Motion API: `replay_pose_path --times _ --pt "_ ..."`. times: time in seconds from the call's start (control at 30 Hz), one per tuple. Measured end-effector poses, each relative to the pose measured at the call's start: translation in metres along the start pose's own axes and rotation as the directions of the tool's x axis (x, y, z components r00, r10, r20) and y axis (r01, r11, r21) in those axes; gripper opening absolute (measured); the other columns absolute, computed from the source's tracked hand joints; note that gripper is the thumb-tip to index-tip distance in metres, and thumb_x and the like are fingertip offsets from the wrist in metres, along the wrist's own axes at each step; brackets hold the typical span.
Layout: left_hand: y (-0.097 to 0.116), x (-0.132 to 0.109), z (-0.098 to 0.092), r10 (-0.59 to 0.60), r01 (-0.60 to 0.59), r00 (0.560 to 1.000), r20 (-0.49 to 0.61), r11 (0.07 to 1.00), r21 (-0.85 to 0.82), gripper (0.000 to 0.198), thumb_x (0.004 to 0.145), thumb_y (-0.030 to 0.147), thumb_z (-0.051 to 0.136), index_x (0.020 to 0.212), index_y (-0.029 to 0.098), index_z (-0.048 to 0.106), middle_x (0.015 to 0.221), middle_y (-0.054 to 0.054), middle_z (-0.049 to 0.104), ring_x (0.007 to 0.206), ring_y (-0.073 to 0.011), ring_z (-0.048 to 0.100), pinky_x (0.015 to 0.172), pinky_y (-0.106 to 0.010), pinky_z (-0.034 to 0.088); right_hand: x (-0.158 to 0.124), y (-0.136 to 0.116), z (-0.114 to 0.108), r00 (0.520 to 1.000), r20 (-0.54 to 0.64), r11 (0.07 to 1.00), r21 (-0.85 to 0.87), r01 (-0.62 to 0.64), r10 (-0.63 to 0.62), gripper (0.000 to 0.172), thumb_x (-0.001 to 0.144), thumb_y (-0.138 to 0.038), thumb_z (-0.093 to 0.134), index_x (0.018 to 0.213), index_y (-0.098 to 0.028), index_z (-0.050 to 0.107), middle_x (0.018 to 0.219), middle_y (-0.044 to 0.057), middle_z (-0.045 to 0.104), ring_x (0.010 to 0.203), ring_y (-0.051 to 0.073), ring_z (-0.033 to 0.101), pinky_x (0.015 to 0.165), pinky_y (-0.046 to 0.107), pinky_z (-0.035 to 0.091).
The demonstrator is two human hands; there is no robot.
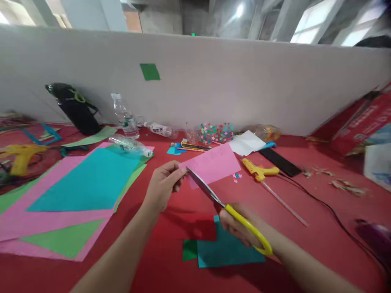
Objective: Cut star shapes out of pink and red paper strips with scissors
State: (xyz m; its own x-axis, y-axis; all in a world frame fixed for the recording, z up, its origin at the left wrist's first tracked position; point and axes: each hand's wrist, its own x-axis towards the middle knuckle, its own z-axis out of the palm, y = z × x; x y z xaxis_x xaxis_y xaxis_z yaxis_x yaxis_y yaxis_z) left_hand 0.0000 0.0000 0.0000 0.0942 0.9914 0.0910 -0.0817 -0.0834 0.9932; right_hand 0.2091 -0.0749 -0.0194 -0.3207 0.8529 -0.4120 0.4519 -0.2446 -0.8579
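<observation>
Between thumb and fingers, my left hand (165,183) pinches the left end of a pink sheet of paper (215,162), which stretches away to the right above the red table. My right hand (236,224) grips yellow-handled scissors (249,226) by their loops. The scissor blades point up and left, and their tips reach the paper's edge close to my left fingertips. Whether the blades are parted is hard to see. Below my hands lie a teal paper piece (229,252), a red paper piece (195,226) and a small green one (190,250).
Stacked coloured sheets (88,183) cover the left side. A yellow glue gun (259,170) with its cord and a black phone-like slab (280,160) lie right. Along the white partition (195,81) stand a black bag (79,110), plastic bottles (125,118) and a star-filled container (215,132).
</observation>
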Motion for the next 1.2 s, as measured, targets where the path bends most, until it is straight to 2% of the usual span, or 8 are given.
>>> replay_pose_path --times 0.17,0.4,0.6,0.87,1.0,1.2 --pt "-0.001 0.000 -0.002 -0.002 0.001 1.000 -0.021 1.000 -0.013 0.019 0.076 0.029 0.066 0.063 0.018 0.056 0.050 0.007 0.049 0.043 -0.0046 0.041 0.038 -0.014 0.030 0.002 0.007 0.003 0.998 0.015 0.998 0.035 -0.057 0.056 0.038 0.086 -0.053 0.046 0.066 -0.021 0.043 0.044 -0.010 0.031 0.030 0.004 0.026 0.026 0.014 0.020" --pt "-0.002 0.001 -0.003 0.007 -0.007 1.000 -0.019 1.000 -0.010 0.019 0.078 0.028 0.064 0.063 0.018 0.057 0.050 0.006 0.050 0.041 -0.0046 0.041 0.038 -0.015 0.030 -0.001 -0.004 0.003 0.997 -0.012 0.995 0.063 -0.081 0.082 0.037 0.088 -0.047 0.048 0.064 -0.021 0.041 0.043 -0.010 0.031 0.031 0.004 0.025 0.028 0.016 0.020" --pt "-0.001 0.002 -0.007 0.083 -0.083 0.996 0.030 0.996 0.019 0.021 0.081 0.025 0.060 0.061 0.018 0.057 0.051 0.004 0.052 0.043 -0.0063 0.045 0.041 -0.017 0.035 -0.001 -0.002 -0.002 0.999 0.040 0.999 0.053 -0.008 0.006 0.040 0.086 -0.055 0.046 0.065 -0.021 0.042 0.040 -0.011 0.030 0.029 0.005 0.026 0.028 0.016 0.023" --pt "-0.005 -0.002 -0.002 0.122 -0.124 0.991 -0.061 0.992 -0.032 0.018 0.084 0.026 0.061 0.068 0.019 0.058 0.055 0.005 0.050 0.046 -0.0055 0.042 0.042 -0.016 0.033 -0.002 0.006 -0.001 0.994 0.064 0.991 0.106 0.083 -0.090 0.052 0.081 -0.068 0.044 0.066 -0.019 0.047 0.043 -0.010 0.035 0.029 0.004 0.031 0.030 0.015 0.025" --pt "-0.007 -0.007 0.005 0.099 -0.103 0.993 -0.064 0.992 -0.071 0.019 0.085 0.025 0.060 0.068 0.019 0.057 0.055 0.006 0.050 0.046 -0.0055 0.043 0.042 -0.016 0.034 0.001 0.014 0.001 0.988 0.043 0.981 0.133 0.142 -0.149 0.052 0.084 -0.067 0.042 0.067 -0.018 0.049 0.042 -0.009 0.038 0.029 0.004 0.034 0.032 0.015 0.026" --pt "-0.005 -0.008 0.008 0.099 -0.103 0.994 -0.055 0.992 -0.066 0.018 0.084 0.026 0.062 0.068 0.019 0.058 0.055 0.006 0.050 0.046 -0.0049 0.042 0.042 -0.015 0.034 -0.002 0.006 -0.001 0.994 0.013 0.990 0.094 0.110 -0.111 0.044 0.085 -0.058 0.044 0.065 -0.019 0.049 0.040 -0.009 0.038 0.029 0.005 0.035 0.034 0.016 0.028"
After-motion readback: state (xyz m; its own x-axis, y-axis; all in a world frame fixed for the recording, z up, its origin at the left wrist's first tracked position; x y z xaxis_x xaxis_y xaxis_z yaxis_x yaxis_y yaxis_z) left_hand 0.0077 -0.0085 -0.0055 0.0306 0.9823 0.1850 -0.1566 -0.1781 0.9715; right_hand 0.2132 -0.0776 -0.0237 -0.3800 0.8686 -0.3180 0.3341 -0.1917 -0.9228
